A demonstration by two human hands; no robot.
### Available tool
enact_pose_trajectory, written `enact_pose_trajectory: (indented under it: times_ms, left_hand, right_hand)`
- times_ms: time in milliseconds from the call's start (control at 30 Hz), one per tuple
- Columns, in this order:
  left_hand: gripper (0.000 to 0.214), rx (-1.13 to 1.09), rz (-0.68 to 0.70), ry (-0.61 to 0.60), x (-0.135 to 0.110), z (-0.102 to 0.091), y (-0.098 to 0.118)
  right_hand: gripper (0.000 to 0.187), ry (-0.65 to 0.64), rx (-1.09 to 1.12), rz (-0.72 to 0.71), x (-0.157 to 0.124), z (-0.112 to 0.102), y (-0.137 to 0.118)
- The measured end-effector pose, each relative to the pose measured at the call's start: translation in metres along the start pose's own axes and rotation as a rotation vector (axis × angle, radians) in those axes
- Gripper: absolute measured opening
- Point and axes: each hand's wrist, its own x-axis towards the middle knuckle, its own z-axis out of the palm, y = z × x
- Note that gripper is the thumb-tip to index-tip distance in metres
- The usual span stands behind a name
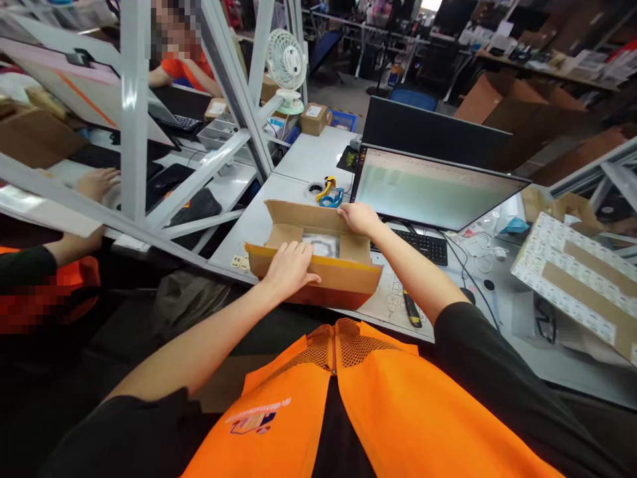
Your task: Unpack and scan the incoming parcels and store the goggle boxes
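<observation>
1. The tabletop (pixel 312 154) carries the work: a brown cardboard box (pixel 328 297) sits at its near edge, in front of the person and to the left of the keyboard (pixel 425 248).
2. As for progress, the box is opened out and has something in it; it is not closed, and I see no tape across its opening. Whether anything more belongs inside cannot be told.
3. The box is long and low, plain cardboard, its near side in shadow and redder. The far flap (pixel 298 213) stands up and leans back; the near flap (pixel 346 271) is spread towards the person, with a yellow-orange strip along its edge.
4. Both grips are on the cardboard: the left hand (pixel 291 269) curls over the near flap, thumb spread to the side, while the right hand (pixel 359 218) is closed around the far flap's right end.
5. Smallest is the pale, shiny item (pixel 322 246) within, partly hidden by the left hand; its kind is unclear.
</observation>
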Motion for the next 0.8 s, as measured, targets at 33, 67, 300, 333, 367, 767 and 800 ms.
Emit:
enact_pose_trajectory:
  times_ms: [33, 67, 300, 333, 367, 767, 800]
  left_hand:
    - [0.036, 0.021, 0.011, 0.098, -0.019, 0.000, 0.007]
    - [0.024, 0.029, 0.026, 0.174, -0.040, 0.003, 0.013]
    - [0.019, -0.184, 0.037, 0.332, -0.169, 0.061, 0.043]
    - [0.022, -0.230, 0.056, 0.328, -0.177, 0.066, 0.043]
    - [0.025, -0.274, 0.068, 0.306, -0.181, 0.069, 0.040]
    - [0.039, -0.442, 0.125, -0.379, -0.013, 0.021, -0.051]
    - [0.034, -0.420, 0.131, -0.404, -0.005, 0.024, -0.054]
  right_hand:
    - [0.046, 0.012, -0.001, 0.004, 0.000, 0.003, 0.001]
    - [0.047, 0.020, -0.001, 0.004, -0.001, 0.005, 0.003]
    - [0.052, 0.031, -0.018, 0.053, -0.003, 0.022, 0.009]
    - [0.053, 0.026, -0.024, 0.069, -0.001, 0.024, 0.009]
    - [0.053, 0.021, -0.029, 0.078, 0.001, 0.026, 0.009]
    - [0.037, -0.040, 0.222, -0.738, -0.078, 0.081, -0.053]
    - [0.034, -0.107, 0.208, -0.753, -0.087, 0.089, -0.053]
